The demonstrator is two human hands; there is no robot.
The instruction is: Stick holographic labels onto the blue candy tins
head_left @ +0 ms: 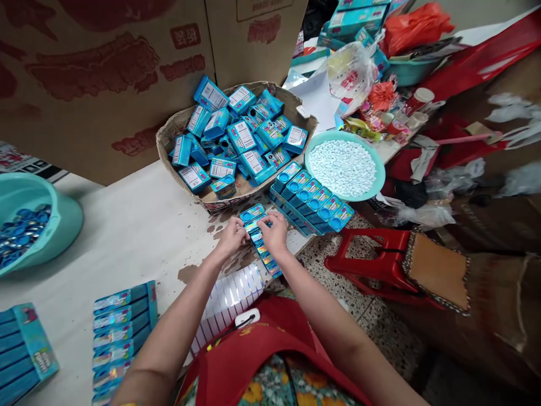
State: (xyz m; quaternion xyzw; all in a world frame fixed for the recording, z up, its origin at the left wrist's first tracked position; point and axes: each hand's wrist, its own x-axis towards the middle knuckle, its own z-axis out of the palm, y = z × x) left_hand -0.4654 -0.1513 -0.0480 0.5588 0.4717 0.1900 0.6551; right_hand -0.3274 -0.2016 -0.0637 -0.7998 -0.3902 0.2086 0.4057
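Note:
A row of small blue boxes stands on the table in front of me, with shiny seal stickers across the nearer ones. My left hand is closed in a pinch at the left side of this row, near its far end. From the right, my right hand bends over the same boxes, thumb and fingertips together on top. Whatever is between the fingers of either hand is too small to make out. Close to my body lies a sheet of shiny stickers, partly under the left forearm.
Beyond the hands sits a torn cardboard tray heaped with blue boxes. Right of it are upright blue boxes and a basin of white pellets. A tub of round lids and more rows of boxes stand left. A red stool is at right.

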